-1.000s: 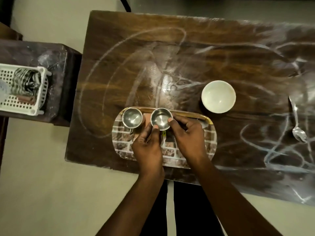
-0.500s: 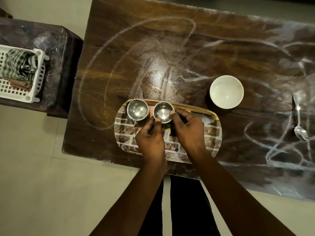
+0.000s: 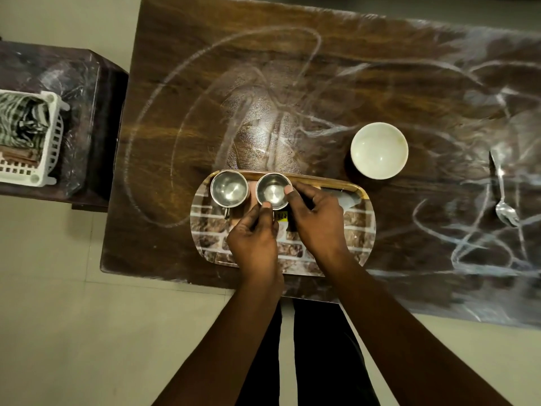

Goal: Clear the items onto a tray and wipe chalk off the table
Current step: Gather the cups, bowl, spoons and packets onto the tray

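Note:
A brick-patterned tray (image 3: 348, 238) lies near the front edge of the dark wooden table (image 3: 181, 112), which is streaked with white chalk. Two steel cups stand at the tray's far left. The left steel cup (image 3: 229, 189) stands free. Both hands grip the right steel cup (image 3: 272, 191): my left hand (image 3: 254, 240) pinches its near rim, and my right hand (image 3: 317, 222) holds its right rim. A white bowl (image 3: 379, 150) sits on the table beyond the tray's right end. A steel spoon (image 3: 504, 200) lies further right among the chalk lines.
A lower side table (image 3: 87, 83) stands to the left, carrying a white plastic basket (image 3: 54, 136) with a striped cloth (image 3: 20, 118) inside. Pale floor surrounds both tables, and my legs are beneath the near edge.
Both hands stay on the right steel cup at the same spot on the tray. The view has shifted slightly; nothing else has moved.

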`<control>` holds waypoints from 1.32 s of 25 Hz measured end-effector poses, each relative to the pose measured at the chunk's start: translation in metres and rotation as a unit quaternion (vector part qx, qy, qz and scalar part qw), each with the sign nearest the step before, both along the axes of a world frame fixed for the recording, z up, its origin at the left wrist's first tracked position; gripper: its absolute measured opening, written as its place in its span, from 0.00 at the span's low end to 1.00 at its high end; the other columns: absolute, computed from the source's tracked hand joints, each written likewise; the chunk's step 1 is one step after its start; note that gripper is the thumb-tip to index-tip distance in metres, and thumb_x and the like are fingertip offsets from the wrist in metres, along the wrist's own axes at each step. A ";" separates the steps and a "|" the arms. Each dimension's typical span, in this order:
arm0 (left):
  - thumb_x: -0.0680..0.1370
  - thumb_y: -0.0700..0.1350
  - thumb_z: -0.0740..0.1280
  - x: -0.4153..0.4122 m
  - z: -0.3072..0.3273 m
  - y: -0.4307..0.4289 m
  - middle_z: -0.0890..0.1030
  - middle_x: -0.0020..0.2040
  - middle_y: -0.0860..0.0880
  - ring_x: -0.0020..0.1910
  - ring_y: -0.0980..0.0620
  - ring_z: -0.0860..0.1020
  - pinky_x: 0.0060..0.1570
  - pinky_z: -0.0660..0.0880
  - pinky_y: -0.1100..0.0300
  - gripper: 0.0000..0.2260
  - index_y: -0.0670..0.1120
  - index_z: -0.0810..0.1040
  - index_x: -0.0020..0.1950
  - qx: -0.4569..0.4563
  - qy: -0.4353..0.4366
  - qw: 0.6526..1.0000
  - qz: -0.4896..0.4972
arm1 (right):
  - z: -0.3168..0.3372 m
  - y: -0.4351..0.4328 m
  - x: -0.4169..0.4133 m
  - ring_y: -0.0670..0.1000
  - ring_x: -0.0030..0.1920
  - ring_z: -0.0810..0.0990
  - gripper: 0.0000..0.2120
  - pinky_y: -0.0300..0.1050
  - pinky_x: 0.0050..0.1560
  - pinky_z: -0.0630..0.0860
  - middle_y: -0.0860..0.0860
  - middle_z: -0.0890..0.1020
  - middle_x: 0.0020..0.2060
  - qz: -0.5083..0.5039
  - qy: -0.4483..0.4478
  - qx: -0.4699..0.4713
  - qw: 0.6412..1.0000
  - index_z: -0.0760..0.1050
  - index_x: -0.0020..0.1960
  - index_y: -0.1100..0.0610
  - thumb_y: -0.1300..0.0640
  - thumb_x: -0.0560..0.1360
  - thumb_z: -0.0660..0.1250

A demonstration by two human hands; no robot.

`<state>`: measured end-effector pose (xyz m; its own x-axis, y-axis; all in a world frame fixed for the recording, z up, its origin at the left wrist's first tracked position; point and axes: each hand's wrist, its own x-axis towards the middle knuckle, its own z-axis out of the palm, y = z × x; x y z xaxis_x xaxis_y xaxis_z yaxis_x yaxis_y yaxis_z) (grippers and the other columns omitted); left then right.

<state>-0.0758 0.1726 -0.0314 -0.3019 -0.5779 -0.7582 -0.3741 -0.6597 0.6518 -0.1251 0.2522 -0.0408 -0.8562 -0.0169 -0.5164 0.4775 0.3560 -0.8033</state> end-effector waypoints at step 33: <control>0.87 0.41 0.64 -0.035 0.093 0.017 0.87 0.62 0.51 0.61 0.51 0.85 0.57 0.84 0.52 0.13 0.53 0.83 0.67 -0.153 0.115 0.906 -0.378 | 0.078 0.100 -0.014 0.51 0.54 0.89 0.08 0.54 0.54 0.87 0.51 0.89 0.51 -0.091 0.024 -0.046 0.994 0.82 0.62 0.53 0.55 0.85 0.68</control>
<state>-0.1110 0.1891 0.0616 -0.8284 -0.3126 -0.4649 -0.4754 -0.0467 0.8785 -0.1391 0.3519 0.0370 -0.8730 0.0952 -0.4784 0.4876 0.1910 -0.8519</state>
